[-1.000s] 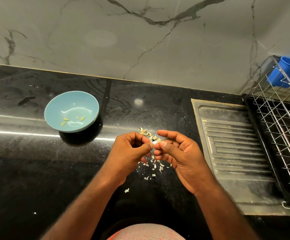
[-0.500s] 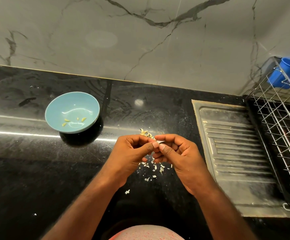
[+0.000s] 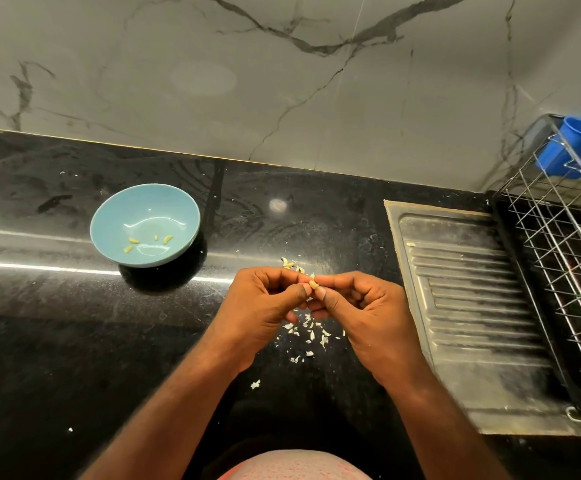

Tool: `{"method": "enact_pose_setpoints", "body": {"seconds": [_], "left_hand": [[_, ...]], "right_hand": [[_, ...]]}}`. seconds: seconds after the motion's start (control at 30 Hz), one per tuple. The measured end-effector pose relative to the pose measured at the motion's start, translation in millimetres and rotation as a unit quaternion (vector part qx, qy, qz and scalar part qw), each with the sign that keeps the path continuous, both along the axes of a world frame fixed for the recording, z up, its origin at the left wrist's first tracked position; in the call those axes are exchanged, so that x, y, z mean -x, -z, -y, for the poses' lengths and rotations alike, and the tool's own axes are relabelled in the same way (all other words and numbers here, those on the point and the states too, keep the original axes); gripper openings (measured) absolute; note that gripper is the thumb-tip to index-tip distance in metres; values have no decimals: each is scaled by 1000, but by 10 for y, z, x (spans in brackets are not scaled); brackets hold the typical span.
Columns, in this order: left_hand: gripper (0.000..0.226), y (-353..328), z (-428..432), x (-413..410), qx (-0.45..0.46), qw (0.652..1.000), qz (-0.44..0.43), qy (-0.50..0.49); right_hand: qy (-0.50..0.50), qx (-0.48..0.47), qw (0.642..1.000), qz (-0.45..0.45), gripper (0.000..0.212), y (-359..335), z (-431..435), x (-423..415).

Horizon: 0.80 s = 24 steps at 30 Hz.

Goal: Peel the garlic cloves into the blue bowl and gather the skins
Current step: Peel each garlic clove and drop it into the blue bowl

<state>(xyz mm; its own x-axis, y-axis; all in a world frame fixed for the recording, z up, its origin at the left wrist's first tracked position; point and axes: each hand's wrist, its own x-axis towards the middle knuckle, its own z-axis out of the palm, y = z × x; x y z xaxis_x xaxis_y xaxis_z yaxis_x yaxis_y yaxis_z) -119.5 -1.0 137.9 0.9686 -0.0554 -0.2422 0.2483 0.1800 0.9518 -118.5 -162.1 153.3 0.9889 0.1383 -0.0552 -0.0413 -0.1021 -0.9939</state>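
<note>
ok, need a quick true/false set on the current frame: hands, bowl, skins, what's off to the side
1. The left hand and right hand both pinch one garlic clove. True.
2. The blue bowl holds a few peeled cloves. True.
3. The bowl sits to the right of the hands. False: it sits to their left.
4. The peelings are gathered in the bowl. False: the skins lie scattered on the counter under the hands.
5. A wire dish rack stands at the right edge. True.
</note>
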Motion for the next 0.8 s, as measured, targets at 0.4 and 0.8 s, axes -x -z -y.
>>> {"method": "enact_pose_setpoints", "body": {"seconds": [0.4,0.8], "left_hand": [[22,11,3,20,11,1000,21,0],[15,77,67,23,1,998,49,-27]], "right_hand": [[25,70,997,15,27,-62,-37,19],[55,144,988,30,9,-58,-70,10]]}}
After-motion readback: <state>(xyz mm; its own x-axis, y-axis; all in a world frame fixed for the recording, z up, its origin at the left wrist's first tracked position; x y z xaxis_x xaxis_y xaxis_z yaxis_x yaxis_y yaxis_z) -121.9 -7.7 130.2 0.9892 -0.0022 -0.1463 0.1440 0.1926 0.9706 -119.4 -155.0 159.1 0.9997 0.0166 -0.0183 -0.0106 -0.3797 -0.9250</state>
